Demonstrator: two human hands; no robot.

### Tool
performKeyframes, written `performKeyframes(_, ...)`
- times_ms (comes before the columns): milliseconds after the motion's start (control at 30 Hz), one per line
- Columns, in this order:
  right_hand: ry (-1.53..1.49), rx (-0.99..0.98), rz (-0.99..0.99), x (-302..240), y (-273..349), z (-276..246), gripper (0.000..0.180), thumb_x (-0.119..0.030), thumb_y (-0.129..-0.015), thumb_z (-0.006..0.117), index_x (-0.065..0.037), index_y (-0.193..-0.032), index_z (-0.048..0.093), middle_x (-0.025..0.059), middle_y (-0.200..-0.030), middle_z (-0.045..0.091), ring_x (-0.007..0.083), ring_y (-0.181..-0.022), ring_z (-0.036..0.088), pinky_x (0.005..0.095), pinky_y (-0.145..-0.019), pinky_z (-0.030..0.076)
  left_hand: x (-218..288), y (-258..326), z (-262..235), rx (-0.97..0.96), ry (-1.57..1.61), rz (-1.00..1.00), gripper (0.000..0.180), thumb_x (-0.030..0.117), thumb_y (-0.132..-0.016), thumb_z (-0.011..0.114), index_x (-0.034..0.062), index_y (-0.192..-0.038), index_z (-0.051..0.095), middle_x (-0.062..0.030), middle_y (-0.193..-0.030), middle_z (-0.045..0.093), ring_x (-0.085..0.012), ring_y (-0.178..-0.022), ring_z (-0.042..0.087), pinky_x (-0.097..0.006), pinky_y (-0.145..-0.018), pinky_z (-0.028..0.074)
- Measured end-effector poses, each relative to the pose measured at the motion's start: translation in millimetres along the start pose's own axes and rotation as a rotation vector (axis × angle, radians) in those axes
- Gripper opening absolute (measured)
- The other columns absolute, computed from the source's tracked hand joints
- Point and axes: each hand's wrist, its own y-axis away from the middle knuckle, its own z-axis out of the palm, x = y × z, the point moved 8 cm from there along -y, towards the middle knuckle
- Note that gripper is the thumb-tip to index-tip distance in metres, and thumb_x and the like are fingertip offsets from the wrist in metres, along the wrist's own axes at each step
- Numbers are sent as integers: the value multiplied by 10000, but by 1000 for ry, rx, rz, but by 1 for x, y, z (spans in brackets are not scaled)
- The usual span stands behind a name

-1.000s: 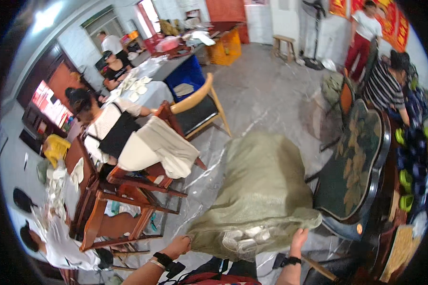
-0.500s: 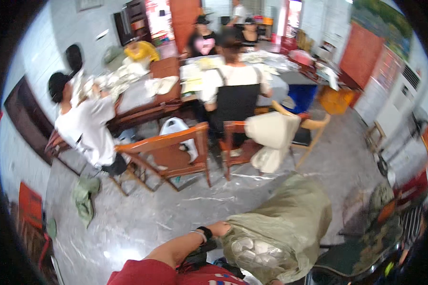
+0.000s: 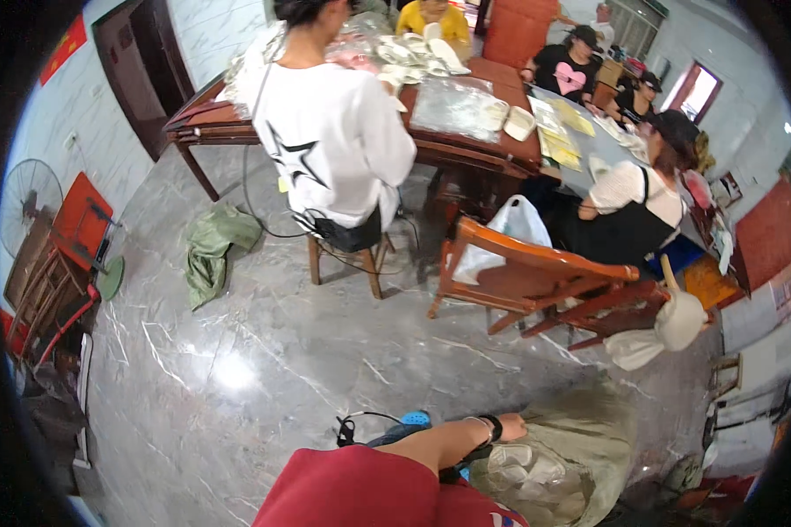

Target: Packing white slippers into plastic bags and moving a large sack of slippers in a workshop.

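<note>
Head view: one hand at the mouth of a green sack

Head camera looks down on a large olive-green woven sack (image 3: pixel 580 448) slumped on the grey marble floor (image 3: pixel 264 369) at the lower right, its open mouth showing pale flat packets (image 3: pixel 523 465) inside. The person's left hand (image 3: pixel 508 428), a dark band at the wrist, rests on the sack's upper rim; I cannot tell whether the fingers are closed on the cloth or only lying on it. The right hand is out of sight. Just beyond the sack stands a brown wooden armchair (image 3: pixel 536 281) with a white plastic bag (image 3: pixel 505 233) on it. Further off, a person in a white shirt (image 3: pixel 325 132) sits on a stool at a long dark wooden table (image 3: pixel 466 149) spread with pale packets. A crumpled green sack (image 3: pixel 213 250) lies on the floor to the left.
</note>
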Motion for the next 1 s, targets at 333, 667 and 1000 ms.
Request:
performKeyframes(333,45,68,75,-102,17,50,383,-373,-817,583,-64,-1038,627,185,-1020,624,358,-885,594,401,-758,478,-74,163,-71,-212,-373,-70,247,191,-901,457,76,-983,659,-126,-986,643,-267,-920,603,-403,-794,484)
performKeyframes(667,-57,132,119,-248,59,179,383,-374,-818,582,-62,-1033,629,189,-1009,625,361,-876,595,402,-751,479,-182,336,-106,-263,-342,-74,361,279,-861,434,16,-1012,630,-197,-1011,623,-351,-917,586,-441,-807,455)
performKeyframes(1000,-87,267,143,-454,23,237,382,-375,-818,582,-60,-1028,630,193,-999,626,364,-867,597,402,-743,480,-255,511,-230,-239,-396,99,296,237,-843,452,13,-832,645,-193,-839,632,-359,-815,594,-457,-739,431)
